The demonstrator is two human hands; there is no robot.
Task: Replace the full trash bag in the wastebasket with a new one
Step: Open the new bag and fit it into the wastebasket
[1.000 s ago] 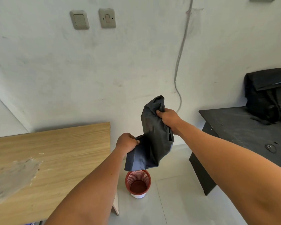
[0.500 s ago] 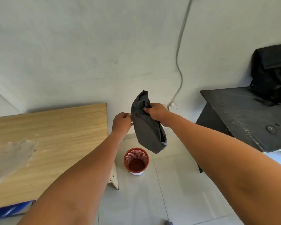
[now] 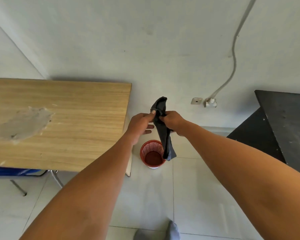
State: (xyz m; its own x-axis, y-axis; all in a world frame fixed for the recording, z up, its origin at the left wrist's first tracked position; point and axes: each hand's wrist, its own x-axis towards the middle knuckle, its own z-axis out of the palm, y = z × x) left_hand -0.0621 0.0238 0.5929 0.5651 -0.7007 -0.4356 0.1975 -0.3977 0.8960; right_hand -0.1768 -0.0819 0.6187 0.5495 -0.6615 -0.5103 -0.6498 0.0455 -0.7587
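A dark grey trash bag [image 3: 161,129] hangs bunched and narrow in the air in front of the person, held up by both hands. Its top end pokes up above the fingers, and its lower end droops down in front of the wastebasket's rim as the head camera sees it. The left hand [image 3: 140,123] pinches the bag's upper edge with thumb and forefinger, the other fingers loosely spread below. The right hand [image 3: 173,122] is closed around the bag just beside the left, gripping the gathered plastic.

The red mesh wastebasket [image 3: 150,153] stands upright on the pale tiled floor [image 3: 189,187], below the hands. No liner shows inside it; its dark bottom is visible.

To the left of the basket is a light wooden bench [image 3: 73,122] with a patch of worn, greyish surface. A blue object [image 3: 10,172] sits under its near edge. On the right stands a black bench [image 3: 284,122]. On the white wall [image 3: 128,40] behind, a grey cable [image 3: 234,54] runs down to a white plug in a socket [image 3: 210,102] near the floor
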